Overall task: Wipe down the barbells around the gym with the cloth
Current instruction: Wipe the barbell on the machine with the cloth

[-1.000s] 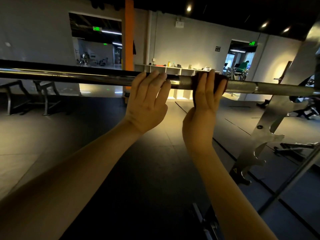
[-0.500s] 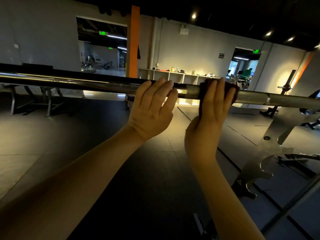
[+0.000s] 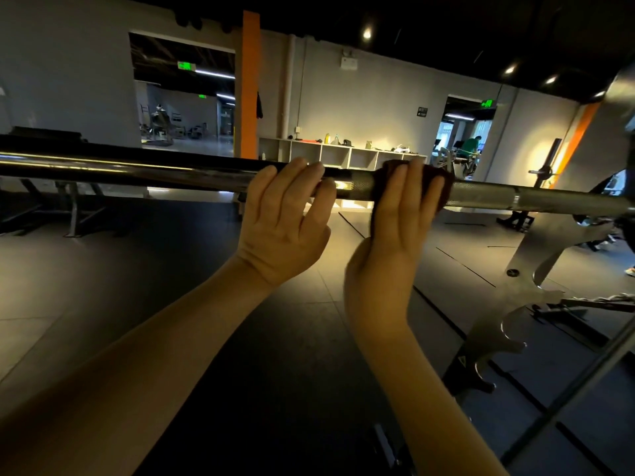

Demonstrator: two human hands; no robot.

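1. Barbell [image 3: 137, 171]: long steel bar, runs horizontally across the whole view at about chest height. Smooth and shiny on the L part, knurled on the R part.
2. Left hand [image 3: 281, 231]: back of hand faces camera, fingers curled over the top of the bar and gripping the bare steel near mid-shaft. Thumb not visible. Forearm comes up from the lower L corner at a slant, wrist roughly straight.
3. Right hand [image 3: 395, 235]: just beside the L one, a small gap of bar between them. Fingers close together and bent over the top of the bar, clamping the cloth against the knurling. Forearm rises from bottom centre, steeper than the L arm.
4. Cloth [image 3: 446, 188]: dark, wrapped round the bar under the R palm and fingers. Edges show at the fingertips and past the little-finger side.
5. Rack upright [image 3: 529, 269]: silver plate w/ hook notches, far R, below the R end of the bar.
6. Bkgd: orange pillar [image 3: 250, 84] behind the L hand; low white shelf unit [image 3: 343, 154] against the far wall, small items on top.
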